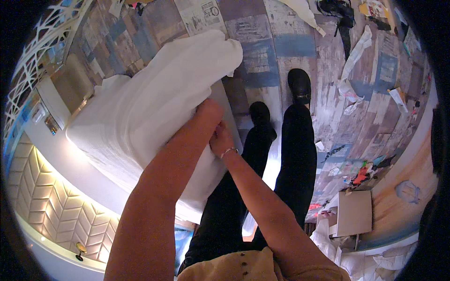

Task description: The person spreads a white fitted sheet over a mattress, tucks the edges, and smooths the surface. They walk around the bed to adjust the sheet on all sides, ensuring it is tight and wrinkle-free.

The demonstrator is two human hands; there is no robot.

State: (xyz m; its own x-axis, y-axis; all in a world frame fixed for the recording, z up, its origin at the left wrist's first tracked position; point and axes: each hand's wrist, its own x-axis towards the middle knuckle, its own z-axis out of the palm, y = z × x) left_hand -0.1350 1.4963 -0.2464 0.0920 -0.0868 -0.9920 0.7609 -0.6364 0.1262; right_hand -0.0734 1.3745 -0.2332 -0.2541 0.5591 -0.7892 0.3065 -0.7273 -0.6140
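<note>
A white cloth sheet (140,105) lies over a bed or mattress at the left, bunched at its far end. My left hand (210,108) is at the sheet's side edge, its fingers hidden under or behind the fabric. Just below it, my right hand (221,138), with a bracelet at the wrist, is bent in against the same side, close to the left forearm. Whether either hand grips the cloth cannot be made out.
Scraps of fabric and plastic (355,66) litter the patchwork-patterned floor (295,42) at the right. A pale box-like piece (355,212) stands at the lower right. A padded, lit headboard panel (59,203) runs along the lower left. My black shoes (299,84) are on the floor.
</note>
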